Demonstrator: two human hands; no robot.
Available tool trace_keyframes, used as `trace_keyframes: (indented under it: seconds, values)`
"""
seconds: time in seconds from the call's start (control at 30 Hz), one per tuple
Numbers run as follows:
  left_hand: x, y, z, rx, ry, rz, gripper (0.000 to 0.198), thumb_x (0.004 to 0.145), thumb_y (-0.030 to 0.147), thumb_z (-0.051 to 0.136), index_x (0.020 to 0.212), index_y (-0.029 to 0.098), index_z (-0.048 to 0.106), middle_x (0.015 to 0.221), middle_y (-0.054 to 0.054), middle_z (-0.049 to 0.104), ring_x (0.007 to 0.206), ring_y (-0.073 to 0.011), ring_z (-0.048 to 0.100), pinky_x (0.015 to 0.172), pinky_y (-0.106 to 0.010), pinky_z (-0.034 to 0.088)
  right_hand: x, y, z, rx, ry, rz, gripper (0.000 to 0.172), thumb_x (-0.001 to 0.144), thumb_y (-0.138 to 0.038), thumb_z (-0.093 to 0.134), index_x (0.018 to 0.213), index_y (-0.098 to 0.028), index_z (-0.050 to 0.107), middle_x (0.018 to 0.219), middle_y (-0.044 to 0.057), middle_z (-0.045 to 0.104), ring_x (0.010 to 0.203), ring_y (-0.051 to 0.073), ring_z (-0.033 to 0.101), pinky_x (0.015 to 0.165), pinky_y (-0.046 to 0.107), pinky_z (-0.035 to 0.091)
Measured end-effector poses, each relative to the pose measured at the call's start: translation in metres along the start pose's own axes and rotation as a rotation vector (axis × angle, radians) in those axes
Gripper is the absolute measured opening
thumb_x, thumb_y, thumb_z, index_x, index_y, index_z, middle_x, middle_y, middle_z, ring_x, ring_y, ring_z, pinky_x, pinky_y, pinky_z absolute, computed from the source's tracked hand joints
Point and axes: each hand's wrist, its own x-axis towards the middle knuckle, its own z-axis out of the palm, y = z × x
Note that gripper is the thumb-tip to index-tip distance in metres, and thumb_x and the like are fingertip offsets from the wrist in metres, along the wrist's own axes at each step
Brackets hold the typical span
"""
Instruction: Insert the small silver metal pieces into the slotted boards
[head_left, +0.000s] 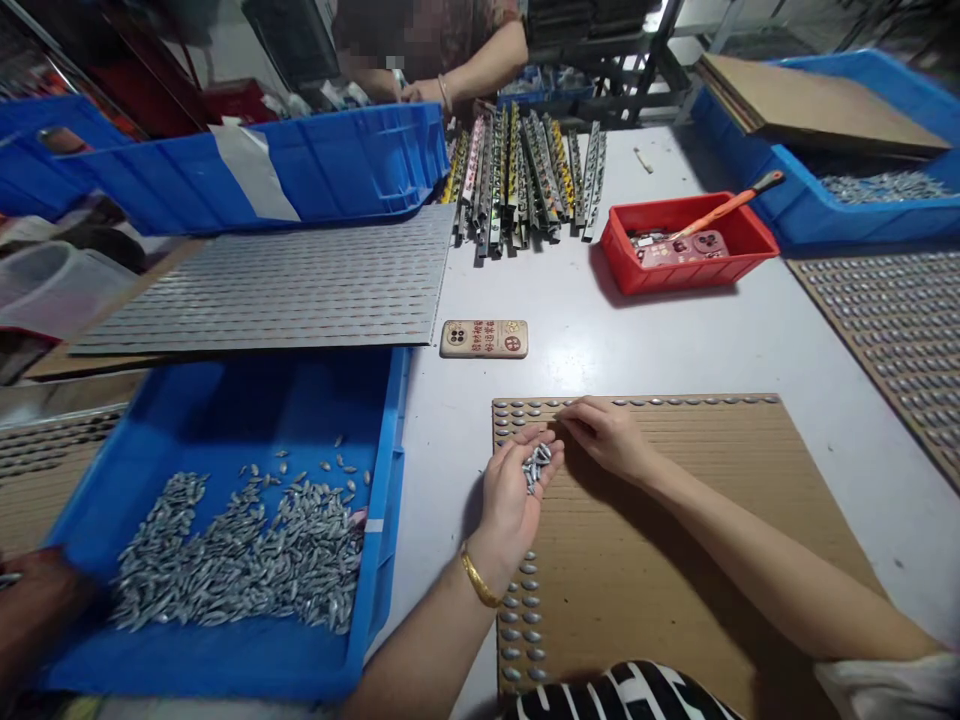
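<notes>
My left hand (pixel 510 500) is palm up and cupped, holding a small heap of silver spindle-shaped metal pieces (pixel 535 466). Close beside it, my right hand (pixel 604 432) pinches at the upper left of a ribbed cardboard sheet (pixel 675 480); whatever its fingertips grip is too small to make out. Similar pieces lie in a line along the sheet's far edge and in short rows down its left side. Part of the left rows is hidden behind my left hand and wrist.
On the left, a blue bin (pixel 382 560) holds many loose silver pieces, with a filled board (pixel 285 290) across its far end. A phone (pixel 484 339), a red tray (pixel 690 275) and patterned strips (pixel 517 180) lie beyond. Other people's hands show at far left and across the table.
</notes>
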Motion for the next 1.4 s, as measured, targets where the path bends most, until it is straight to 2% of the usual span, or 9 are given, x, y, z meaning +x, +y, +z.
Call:
trace_keyframes:
  seconds: [0.23,0.33,0.5,0.6,0.7,0.9,1.03,1.17,1.4]
  values:
    - [-0.001,-0.004,0.001,-0.003,-0.017,-0.06,0.013,0.077,0.008,0.063,0.088,0.013,0.06,0.101,-0.013,0.068,0.095,-0.0219,0.067,0.094,-0.04,0.051,0.004,0.002,0.011,-0.299,-0.079,-0.041,0.023,0.092,-0.017,0.045,0.089,-0.018,0.067,0.089,0.008,0.065,0.074,0.015,0.058,0.06,0.024,0.043]
    - [0.0,-0.003,0.001,-0.028,-0.004,-0.072,0.013,0.079,0.012,0.063,0.092,0.012,0.062,0.105,-0.015,0.068,0.097,-0.0237,0.066,0.092,-0.04,0.052,0.007,0.003,0.01,-0.325,-0.108,-0.031,0.022,0.092,-0.017,0.046,0.089,-0.018,0.068,0.09,0.008,0.064,0.073,0.015,0.058,0.06,0.023,0.044]
    - [0.004,-0.001,-0.001,-0.117,0.012,-0.113,0.017,0.08,0.02,0.063,0.095,0.011,0.064,0.112,-0.018,0.066,0.104,-0.0265,0.064,0.091,-0.041,0.052,0.009,-0.001,0.002,-0.162,-0.101,0.006,0.023,0.093,-0.021,0.044,0.096,-0.019,0.067,0.095,0.009,0.062,0.076,0.016,0.059,0.066,0.028,0.049]
    - [0.005,0.0,0.002,-0.147,-0.011,-0.12,0.015,0.081,0.02,0.061,0.094,0.014,0.065,0.112,-0.015,0.066,0.107,-0.0249,0.062,0.091,-0.039,0.051,0.005,-0.013,-0.008,0.022,-0.079,0.003,0.024,0.093,-0.025,0.047,0.111,-0.021,0.063,0.101,0.01,0.062,0.083,0.018,0.061,0.071,0.032,0.052]
    - [0.006,0.002,0.005,-0.162,-0.041,-0.102,0.013,0.08,0.017,0.059,0.091,0.015,0.066,0.109,-0.01,0.067,0.11,-0.0221,0.06,0.092,-0.036,0.049,0.001,-0.023,-0.015,0.112,-0.147,-0.051,0.029,0.091,-0.025,0.051,0.118,-0.024,0.061,0.103,0.01,0.061,0.092,0.021,0.06,0.077,0.037,0.052]
    - [0.008,-0.002,0.008,-0.13,0.004,-0.119,0.014,0.078,0.019,0.06,0.09,0.017,0.068,0.102,-0.006,0.067,0.105,-0.0186,0.059,0.092,-0.033,0.048,-0.005,-0.031,-0.018,0.157,-0.127,-0.02,0.013,0.089,-0.022,0.055,0.097,-0.022,0.066,0.099,0.009,0.062,0.094,0.022,0.058,0.081,0.039,0.051]
    - [0.006,-0.007,0.008,-0.126,0.015,-0.096,0.014,0.077,0.012,0.058,0.088,0.016,0.067,0.099,-0.006,0.068,0.103,-0.018,0.061,0.092,-0.033,0.049,-0.017,-0.034,-0.024,0.357,-0.088,0.157,0.013,0.092,-0.029,0.052,0.096,-0.021,0.062,0.093,0.006,0.067,0.085,0.018,0.063,0.075,0.033,0.053]
    - [-0.001,-0.004,0.007,-0.038,-0.036,-0.072,0.018,0.075,0.005,0.06,0.09,0.014,0.064,0.098,-0.01,0.069,0.1,-0.0195,0.064,0.094,-0.035,0.049,-0.023,-0.02,-0.032,0.334,0.046,0.307,0.018,0.09,-0.035,0.054,0.094,-0.02,0.064,0.085,0.005,0.068,0.073,0.017,0.063,0.062,0.029,0.051]
    - [-0.006,-0.007,0.007,0.047,-0.028,-0.126,0.014,0.079,0.015,0.066,0.092,0.012,0.063,0.088,-0.009,0.069,0.079,-0.0146,0.067,0.079,-0.027,0.054,-0.012,0.012,-0.016,0.067,0.017,0.089,0.02,0.092,-0.025,0.048,0.099,-0.021,0.066,0.09,0.007,0.068,0.08,0.019,0.064,0.072,0.033,0.052]
